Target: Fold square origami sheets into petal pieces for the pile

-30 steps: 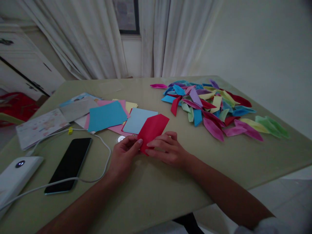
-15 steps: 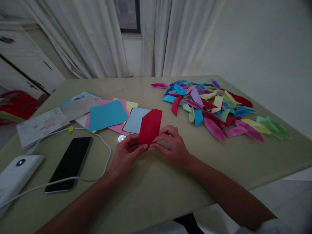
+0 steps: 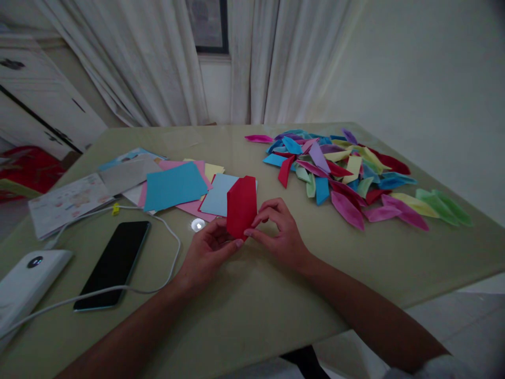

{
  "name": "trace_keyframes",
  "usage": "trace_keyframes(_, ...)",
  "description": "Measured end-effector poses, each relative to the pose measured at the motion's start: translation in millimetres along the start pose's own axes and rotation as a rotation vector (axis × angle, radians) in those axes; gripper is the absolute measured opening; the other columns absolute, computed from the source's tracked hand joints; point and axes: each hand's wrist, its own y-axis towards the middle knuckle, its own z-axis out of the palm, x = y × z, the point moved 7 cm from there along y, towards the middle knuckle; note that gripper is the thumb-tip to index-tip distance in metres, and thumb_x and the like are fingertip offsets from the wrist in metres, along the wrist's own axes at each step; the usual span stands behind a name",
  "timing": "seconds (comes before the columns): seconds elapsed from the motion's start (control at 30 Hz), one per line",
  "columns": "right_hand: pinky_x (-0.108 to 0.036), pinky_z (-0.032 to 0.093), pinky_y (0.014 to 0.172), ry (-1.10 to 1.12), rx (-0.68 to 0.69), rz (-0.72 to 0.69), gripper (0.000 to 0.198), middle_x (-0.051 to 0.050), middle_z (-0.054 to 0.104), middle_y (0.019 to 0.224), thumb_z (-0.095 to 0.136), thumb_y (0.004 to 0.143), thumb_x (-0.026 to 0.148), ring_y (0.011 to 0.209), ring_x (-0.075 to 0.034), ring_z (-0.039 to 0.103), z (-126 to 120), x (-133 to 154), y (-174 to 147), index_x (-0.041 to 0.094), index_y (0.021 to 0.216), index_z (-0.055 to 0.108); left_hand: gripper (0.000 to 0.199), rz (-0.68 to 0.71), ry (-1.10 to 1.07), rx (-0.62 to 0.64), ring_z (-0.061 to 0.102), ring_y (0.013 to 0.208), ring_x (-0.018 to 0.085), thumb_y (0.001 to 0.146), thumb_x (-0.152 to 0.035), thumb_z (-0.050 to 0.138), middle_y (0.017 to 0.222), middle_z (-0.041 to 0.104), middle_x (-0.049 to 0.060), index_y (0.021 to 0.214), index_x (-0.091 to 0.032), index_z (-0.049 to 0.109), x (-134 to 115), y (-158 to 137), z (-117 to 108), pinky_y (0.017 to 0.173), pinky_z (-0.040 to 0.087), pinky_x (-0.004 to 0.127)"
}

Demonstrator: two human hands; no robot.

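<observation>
A folded sheet of red paper (image 3: 242,205) with slanted corners stands tilted up between my two hands, above the table. My left hand (image 3: 211,250) pinches its lower left edge, thumb in front and the other fingers behind. At the lower right edge, the thumb and fingers of my right hand (image 3: 278,231) close on the same paper. Behind it lies a light blue sheet (image 3: 219,195), partly covered by the red paper. A small round white object (image 3: 198,225) rests on the table just left of my left hand's fingers.
Many folded paper pieces (image 3: 339,163) in mixed colours are heaped at the right. A blue sheet (image 3: 175,185) tops coloured papers at left, beside a printed booklet (image 3: 71,202). Nearer lie a black phone (image 3: 114,263), a white power bank (image 3: 31,281) and a looping white cable (image 3: 175,247).
The red paper has turned slightly more upright. My right hand's fingers have shifted a little along its right edge; my left hand keeps its pinch.
</observation>
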Motion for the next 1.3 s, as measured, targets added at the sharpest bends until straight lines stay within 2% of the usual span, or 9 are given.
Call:
trace_keyframes(0.07,-0.035,0.059,0.087,0.143,-0.008,0.111,0.032,-0.004,0.063,0.107,0.094,0.083,0.035,0.095,-0.019,0.067,3,-11,-2,0.022,0.098,0.069,0.038,-0.002,0.001,-0.006,0.079,0.103,0.024,0.077,-0.029,0.096,0.117,0.083,0.010,0.108,-0.020,0.077,-1,-1,1,0.095,0.064,0.036)
trace_keyframes(0.2,-0.030,0.061,0.074,0.553,0.068,0.471,0.078,0.000,0.071,0.104,0.102,0.069,0.037,0.082,-0.016,0.073,22,-38,-8,0.028,0.130,0.054,0.039,-0.010,-0.023,0.007,0.079,0.104,0.025,0.077,-0.029,0.096,0.116,0.083,0.010,0.109,-0.020,0.076,-1,-1,2,0.097,0.064,0.038)
trace_keyframes(0.3,-0.027,0.060,0.068,0.677,0.171,0.610,0.068,0.000,0.076,0.092,0.102,0.066,0.038,0.074,-0.015,0.072,33,-41,-10,0.023,0.121,0.065,0.038,-0.011,-0.038,0.019,0.079,0.103,0.024,0.079,-0.028,0.095,0.116,0.083,0.010,0.111,-0.020,0.076,0,-1,3,0.095,0.064,0.036)
trace_keyframes(0.43,-0.026,0.056,0.059,0.662,0.190,0.586,0.039,-0.002,0.076,0.083,0.101,0.068,0.042,0.064,-0.013,0.066,31,-34,-8,0.019,0.087,0.076,0.040,-0.026,-0.019,0.013,0.079,0.104,0.024,0.078,-0.030,0.095,0.114,0.083,0.010,0.113,-0.020,0.078,2,-2,3,0.093,0.063,0.034)
trace_keyframes(0.63,-0.026,0.055,0.058,0.650,0.164,0.557,0.035,-0.001,0.078,0.079,0.101,0.069,0.038,0.063,-0.014,0.068,30,-30,-9,0.019,0.087,0.078,0.033,-0.044,0.043,-0.045,0.077,0.083,0.022,0.076,-0.037,0.096,0.095,0.084,0.007,0.101,-0.018,0.084,1,-2,0,0.076,0.061,0.031)
trace_keyframes(0.77,-0.027,0.055,0.065,0.663,0.245,0.575,0.034,-0.002,0.078,0.081,0.100,0.071,0.040,0.069,-0.014,0.070,32,-29,-9,0.018,0.088,0.081,0.034,-0.068,0.031,-0.053,0.078,0.090,0.024,0.078,-0.038,0.095,0.099,0.085,0.009,0.105,-0.019,0.086,1,-1,-1,0.080,0.061,0.032)
trace_keyframes(0.97,-0.025,0.047,0.055,0.604,0.243,0.602,0.038,0.001,0.070,0.064,0.096,0.075,0.047,0.056,-0.012,0.059,27,-27,-9,0.018,0.069,0.073,0.035,-0.092,-0.013,-0.062,0.078,0.088,0.024,0.076,-0.038,0.096,0.100,0.085,0.010,0.104,-0.020,0.086,4,-2,-3,0.079,0.061,0.031)
trace_keyframes(1.1,-0.025,0.048,0.054,0.609,0.269,0.650,0.040,-0.002,0.073,0.066,0.091,0.080,0.053,0.055,-0.012,0.060,30,-29,-12,0.017,0.073,0.075,0.037,-0.107,-0.013,-0.063,0.077,0.085,0.023,0.076,-0.038,0.096,0.104,0.086,0.010,0.105,-0.019,0.085,5,-2,-3,0.076,0.060,0.029)
trace_keyframes(1.3,-0.025,0.046,0.052,0.535,0.245,0.578,0.043,-0.001,0.070,0.066,0.084,0.087,0.057,0.053,-0.011,0.057,23,-29,-7,0.017,0.074,0.074,0.032,-0.091,0.007,-0.070,0.075,0.080,0.020,0.081,-0.043,0.093,0.097,0.085,0.009,0.101,-0.020,0.086,7,1,-8,0.073,0.060,0.028)
